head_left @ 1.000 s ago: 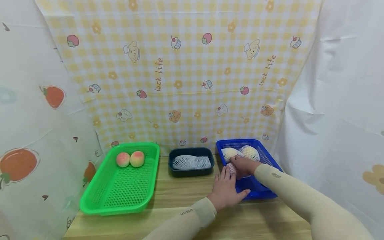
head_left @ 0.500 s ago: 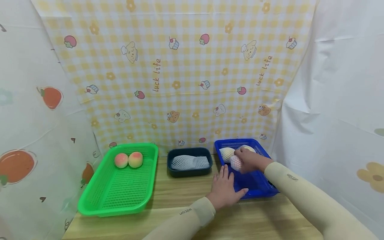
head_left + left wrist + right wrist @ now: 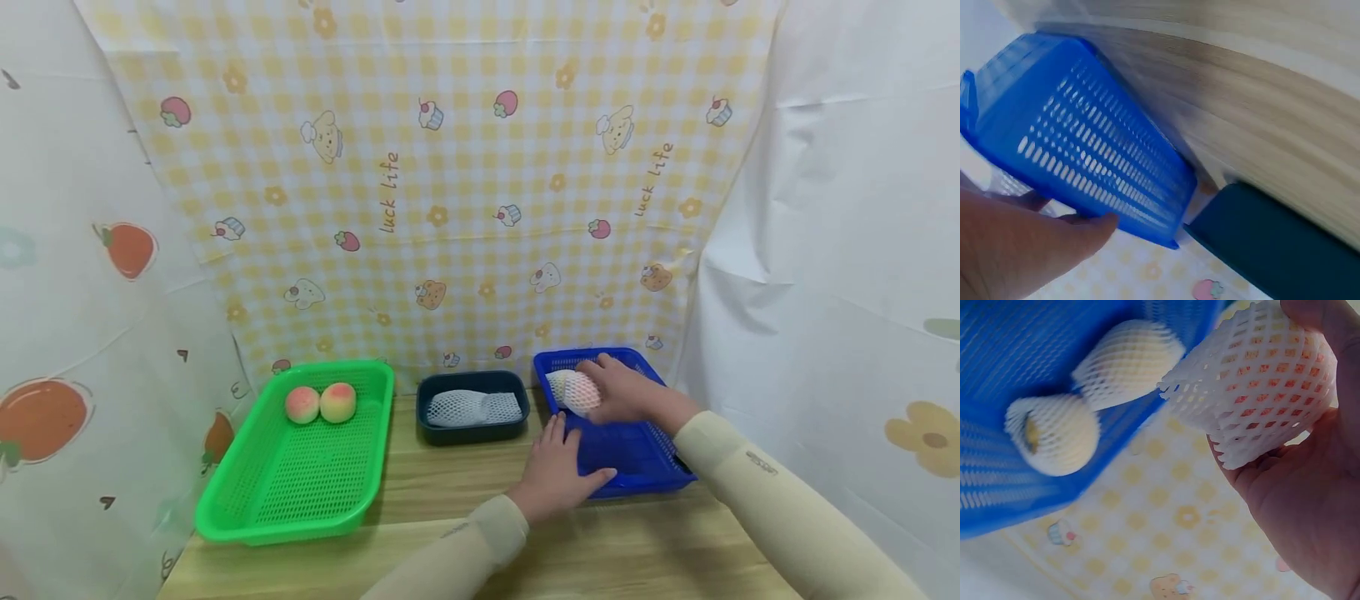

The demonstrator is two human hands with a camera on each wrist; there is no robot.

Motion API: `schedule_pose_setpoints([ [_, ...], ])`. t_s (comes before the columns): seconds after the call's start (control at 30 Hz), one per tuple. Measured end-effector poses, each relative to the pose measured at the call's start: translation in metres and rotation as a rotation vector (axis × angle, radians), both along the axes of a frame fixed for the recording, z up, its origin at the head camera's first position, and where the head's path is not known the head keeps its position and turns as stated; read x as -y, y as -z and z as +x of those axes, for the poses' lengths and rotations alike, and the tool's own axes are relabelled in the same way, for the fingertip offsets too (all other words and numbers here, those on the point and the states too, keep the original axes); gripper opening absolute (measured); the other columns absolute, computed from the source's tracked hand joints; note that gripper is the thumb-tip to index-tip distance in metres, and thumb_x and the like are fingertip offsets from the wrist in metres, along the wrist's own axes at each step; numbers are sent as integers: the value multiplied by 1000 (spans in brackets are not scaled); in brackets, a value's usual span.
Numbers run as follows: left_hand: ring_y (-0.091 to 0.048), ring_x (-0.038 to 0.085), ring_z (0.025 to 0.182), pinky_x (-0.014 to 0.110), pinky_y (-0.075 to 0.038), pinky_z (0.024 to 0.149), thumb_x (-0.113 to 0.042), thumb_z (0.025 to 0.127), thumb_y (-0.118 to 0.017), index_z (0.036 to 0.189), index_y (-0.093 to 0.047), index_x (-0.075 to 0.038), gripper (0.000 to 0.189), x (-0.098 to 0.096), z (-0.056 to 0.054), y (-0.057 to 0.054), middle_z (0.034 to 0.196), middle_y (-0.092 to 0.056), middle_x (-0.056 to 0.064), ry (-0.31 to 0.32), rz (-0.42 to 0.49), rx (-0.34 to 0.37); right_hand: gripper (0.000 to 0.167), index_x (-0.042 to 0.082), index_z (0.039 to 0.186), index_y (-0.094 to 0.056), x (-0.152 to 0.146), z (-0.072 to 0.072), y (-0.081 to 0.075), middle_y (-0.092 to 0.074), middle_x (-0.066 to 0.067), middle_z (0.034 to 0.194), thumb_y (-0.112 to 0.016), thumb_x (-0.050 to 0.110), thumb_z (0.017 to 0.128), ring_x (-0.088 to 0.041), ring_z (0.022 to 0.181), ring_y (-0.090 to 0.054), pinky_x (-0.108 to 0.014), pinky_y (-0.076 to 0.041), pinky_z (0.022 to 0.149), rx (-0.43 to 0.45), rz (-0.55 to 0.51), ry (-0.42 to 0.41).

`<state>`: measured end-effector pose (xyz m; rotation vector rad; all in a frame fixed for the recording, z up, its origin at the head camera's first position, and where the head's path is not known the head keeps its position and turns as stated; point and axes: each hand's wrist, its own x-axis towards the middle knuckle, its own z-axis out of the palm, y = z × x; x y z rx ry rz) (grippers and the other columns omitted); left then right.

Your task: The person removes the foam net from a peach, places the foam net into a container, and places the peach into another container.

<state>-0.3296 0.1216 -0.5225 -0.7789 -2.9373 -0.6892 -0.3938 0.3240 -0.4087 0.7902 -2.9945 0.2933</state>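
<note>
My right hand (image 3: 626,392) holds a peach in a white foam net (image 3: 1266,381) above the blue basket (image 3: 645,467). Its pink skin shows through the mesh in the right wrist view. Two more netted fruits (image 3: 1129,362) lie in the basket, pale yellow under their nets; in the head view they are mostly hidden behind the held peach and hand. My left hand (image 3: 555,471) rests on the basket's near left rim, fingers extended and thumb spread. In the left wrist view, a fingertip (image 3: 1107,226) touches the basket's perforated side.
Left of the blue basket stands a dark teal box (image 3: 472,433) with white foam nets (image 3: 474,407) inside. A large green basket (image 3: 322,492) at the left contains two bare peaches (image 3: 338,403). A checked cloth (image 3: 465,183) hangs behind the wooden table (image 3: 442,483).
My right hand has lifted the netted peach from the blue basket's left side, moving it up and back. My left hand stays at the rim. The head view has shifted slightly.
</note>
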Motion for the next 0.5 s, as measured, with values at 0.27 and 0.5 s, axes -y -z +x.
schedule_pose_setpoints([
  [0.27, -62, 31, 133, 51, -54, 111, -54, 102, -76, 149, -60, -7, 68, 51, -5, -27, 146, -62, 11, -44, 280, 6, 81, 13, 154, -57, 20, 26, -10, -57, -12, 124, -90, 26, 82, -21, 92, -58, -37, -53, 70, 11, -118, -4],
  [0.5, -68, 30, 127, 51, -56, 107, -38, 100, -79, 141, -66, -8, 52, 103, 0, -46, 138, -68, 9, -133, 420, 20, 82, 19, 156, -56, 39, 42, -11, -54, -8, 123, -88, 26, 81, -20, 94, -58, -38, -54, 73, 28, -139, -33],
])
